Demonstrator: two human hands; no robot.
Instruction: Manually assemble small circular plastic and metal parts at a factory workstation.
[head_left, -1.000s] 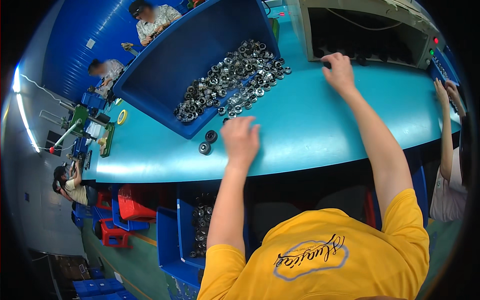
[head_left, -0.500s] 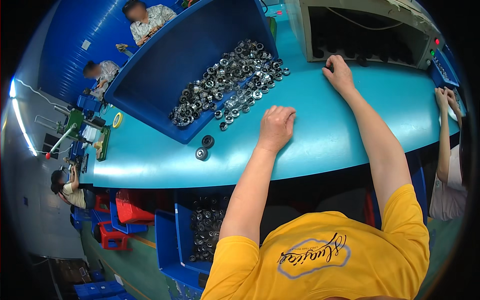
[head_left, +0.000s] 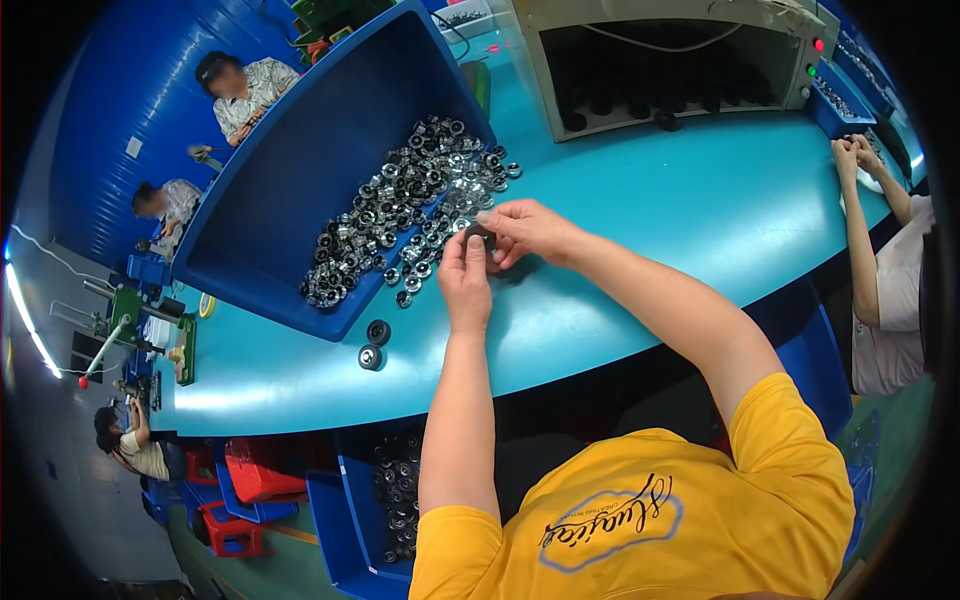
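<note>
Over the teal table [head_left: 640, 230], my two hands meet at a small black tire [head_left: 482, 237]. My left hand [head_left: 466, 287] is closed on its near side, thumb on top. From the right, my right hand [head_left: 535, 232] pinches the same tire. The fingers cover most of it, and I cannot tell whether a hub sits inside. Just beyond my hands, many clear and black wheel hubs [head_left: 400, 190] spill from a tipped blue bin [head_left: 270, 200] onto the table. Two finished-looking wheels, a nearer one [head_left: 370, 357] and a farther one [head_left: 378, 332], stand left of my left hand.
A pale metal box [head_left: 548, 90] with a dark opening holds several black tires [head_left: 665, 120] at the far right. Below the table edge is a blue crate [head_left: 345, 500] of wheels. A co-worker's hands [head_left: 850, 155] are at the right; green presses [head_left: 125, 320] stand left.
My right hand has come left from the front of the metal box with a black tire and now meets my left hand. The view has shifted slightly.
</note>
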